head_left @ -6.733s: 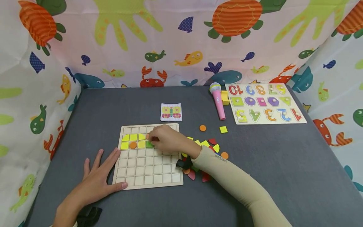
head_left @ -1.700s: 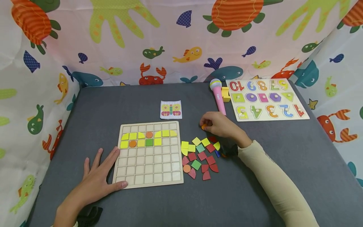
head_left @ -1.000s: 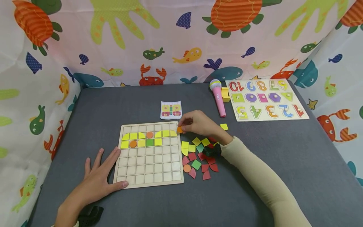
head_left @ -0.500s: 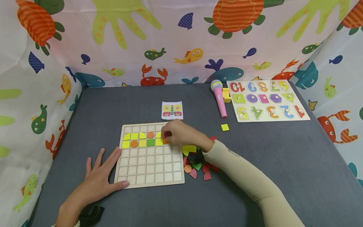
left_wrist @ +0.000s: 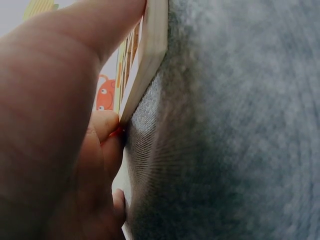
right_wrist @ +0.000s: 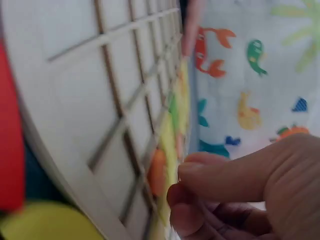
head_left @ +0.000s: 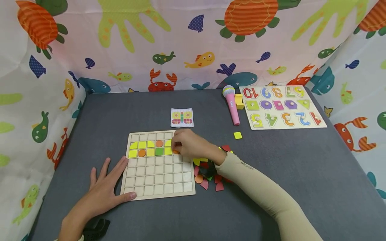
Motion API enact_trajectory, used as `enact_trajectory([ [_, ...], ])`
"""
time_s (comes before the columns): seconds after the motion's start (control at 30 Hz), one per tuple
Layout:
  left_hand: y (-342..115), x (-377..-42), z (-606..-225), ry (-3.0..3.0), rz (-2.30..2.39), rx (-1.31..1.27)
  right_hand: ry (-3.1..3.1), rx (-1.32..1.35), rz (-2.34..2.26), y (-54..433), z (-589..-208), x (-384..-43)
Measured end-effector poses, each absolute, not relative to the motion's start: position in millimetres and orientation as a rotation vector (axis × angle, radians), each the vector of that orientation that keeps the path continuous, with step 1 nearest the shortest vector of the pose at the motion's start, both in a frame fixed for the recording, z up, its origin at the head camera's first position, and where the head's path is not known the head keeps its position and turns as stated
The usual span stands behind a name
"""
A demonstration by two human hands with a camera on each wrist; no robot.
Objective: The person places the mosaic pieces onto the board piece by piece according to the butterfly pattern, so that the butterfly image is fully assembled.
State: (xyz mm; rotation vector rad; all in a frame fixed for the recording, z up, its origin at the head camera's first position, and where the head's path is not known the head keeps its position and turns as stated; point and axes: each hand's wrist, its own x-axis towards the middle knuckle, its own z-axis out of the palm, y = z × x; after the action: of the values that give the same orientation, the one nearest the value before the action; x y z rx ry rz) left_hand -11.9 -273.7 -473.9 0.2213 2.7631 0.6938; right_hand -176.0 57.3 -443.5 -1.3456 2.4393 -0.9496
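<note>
Two hands are sharing the grid board (head_left: 153, 178) in the head view. Your left hand (head_left: 104, 189) is lying spread, its index fingertip meeting the rim at nine o'clock and its thumb resting on the corner near half past seven. Your right hand (head_left: 193, 142) is hanging over the orange disc (head_left: 176, 152), which is peeking out at the board's two o'clock; loose tiles (head_left: 219, 186) are lying just outside at three.

From the left wrist, the board is presenting a thick edge; it is looking stiff and fairly light, probably liable to slide on the grey surface (left_wrist: 240, 120), so bracing rim and corner is making sense.

In the right wrist view, the disc is showing at six o'clock among thin ribs, your bent thumb and fingers sitting close together towards five; whether they are pinching it, I cannot tell. It is probably handling as a light, rigid, slippery chip, so you are wanting its opposite edges.
</note>
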Motion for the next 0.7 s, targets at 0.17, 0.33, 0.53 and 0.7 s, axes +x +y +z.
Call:
enact_trajectory([
  [0.17, -274.9, -10.8, -473.6, 2.761, 0.699, 0.217, 2.511, -1.209, -1.09, 88.3, -429.0, -185.8],
  [0.33, -276.5, -10.0, -472.2, 2.765, 0.707, 0.217, 2.6, -1.003, -1.132, 138.3, -418.5, -196.6],
  [0.53, -276.0, -11.2, -471.4, 2.754, 0.703, 0.216, 2.623, -0.789, -1.121, 194.3, -418.6, -204.5],
  [0.7, -275.3, -11.4, -472.4, 2.741, 0.715, 0.217, 2.642, -0.652, -1.076, 226.6, -424.9, -205.5],
])
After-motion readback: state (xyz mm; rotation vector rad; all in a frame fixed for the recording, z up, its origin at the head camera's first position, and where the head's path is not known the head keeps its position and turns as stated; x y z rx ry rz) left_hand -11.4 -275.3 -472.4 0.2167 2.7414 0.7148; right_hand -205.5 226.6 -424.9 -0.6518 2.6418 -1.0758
